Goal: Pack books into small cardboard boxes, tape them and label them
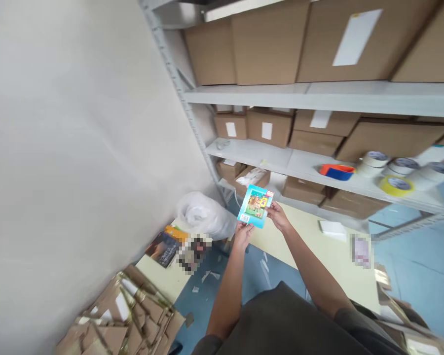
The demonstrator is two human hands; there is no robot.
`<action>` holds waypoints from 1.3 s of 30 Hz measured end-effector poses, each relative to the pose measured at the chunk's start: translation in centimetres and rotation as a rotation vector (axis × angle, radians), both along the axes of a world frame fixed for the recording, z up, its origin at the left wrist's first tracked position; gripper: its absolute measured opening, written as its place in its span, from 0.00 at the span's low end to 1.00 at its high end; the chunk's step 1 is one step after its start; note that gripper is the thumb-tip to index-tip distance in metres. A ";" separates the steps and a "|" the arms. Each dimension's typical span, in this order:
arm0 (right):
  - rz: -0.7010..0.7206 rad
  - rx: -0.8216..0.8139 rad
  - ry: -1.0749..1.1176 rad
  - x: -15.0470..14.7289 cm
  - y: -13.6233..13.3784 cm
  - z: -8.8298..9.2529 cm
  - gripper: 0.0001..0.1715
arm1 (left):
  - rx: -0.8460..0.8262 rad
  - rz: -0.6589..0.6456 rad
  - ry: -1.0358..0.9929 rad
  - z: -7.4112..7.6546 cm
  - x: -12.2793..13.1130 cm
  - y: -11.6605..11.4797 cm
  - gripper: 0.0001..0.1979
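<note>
A thin, light-blue picture book (pixel 254 205) with a cartoon scene and a barcode on its face is held up in front of me. My left hand (pixel 243 233) grips its lower left edge, thumb on the face. On the right edge, my right hand (pixel 277 215) pinches the book with the fingers partly hidden behind it. Below and to the right lies the pale yellow table (pixel 318 251), apart from the book.
Metal shelves (pixel 318 96) with cardboard boxes (pixel 270 44) rise ahead. Tape rolls (pixel 396 184) sit on a shelf at right. A bubble wrap roll (pixel 203 214) and several books (pixel 165 249) are at left, above flattened cartons (pixel 133 315). A white wall stands left.
</note>
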State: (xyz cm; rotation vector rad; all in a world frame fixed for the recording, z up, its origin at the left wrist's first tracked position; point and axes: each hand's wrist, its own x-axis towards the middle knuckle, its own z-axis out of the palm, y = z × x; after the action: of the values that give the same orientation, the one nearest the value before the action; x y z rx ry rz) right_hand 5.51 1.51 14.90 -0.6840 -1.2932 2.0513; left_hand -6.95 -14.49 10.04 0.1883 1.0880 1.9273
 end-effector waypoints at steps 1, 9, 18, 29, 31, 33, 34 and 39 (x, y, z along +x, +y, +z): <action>-0.020 0.012 -0.015 2.2 1.4 0.2 0.32 | -0.021 -0.037 0.005 -0.1 1.8 1.5 0.28; -0.160 0.097 -0.136 16.1 8.0 2.0 0.32 | -0.067 -0.458 0.286 3.8 6.8 10.2 0.36; -0.385 0.079 -0.089 18.1 7.1 3.0 0.35 | -0.008 -0.644 0.404 5.4 6.5 16.3 0.32; -0.559 0.114 -0.178 13.6 4.9 4.3 0.28 | -0.007 -0.553 0.651 4.7 4.2 21.4 0.26; -0.567 0.147 -0.165 12.3 4.6 4.7 0.27 | 0.108 -0.741 0.663 5.4 5.3 21.2 0.31; -0.548 0.197 -0.169 11.2 4.6 5.0 0.25 | 0.176 -0.814 0.636 6.1 6.3 21.0 0.37; -0.527 0.217 -0.177 10.8 4.7 5.0 0.24 | 0.181 -0.800 0.626 6.5 6.7 21.0 0.36; -0.607 0.300 -0.287 10.8 6.1 4.0 0.28 | 0.153 -0.731 0.566 7.7 5.1 21.1 0.27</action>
State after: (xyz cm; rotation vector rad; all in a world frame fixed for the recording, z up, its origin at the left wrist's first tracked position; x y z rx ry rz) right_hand 16.35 7.57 18.95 -1.0956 -1.3044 1.2766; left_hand -1.89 6.63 17.75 1.1081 1.0163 1.3020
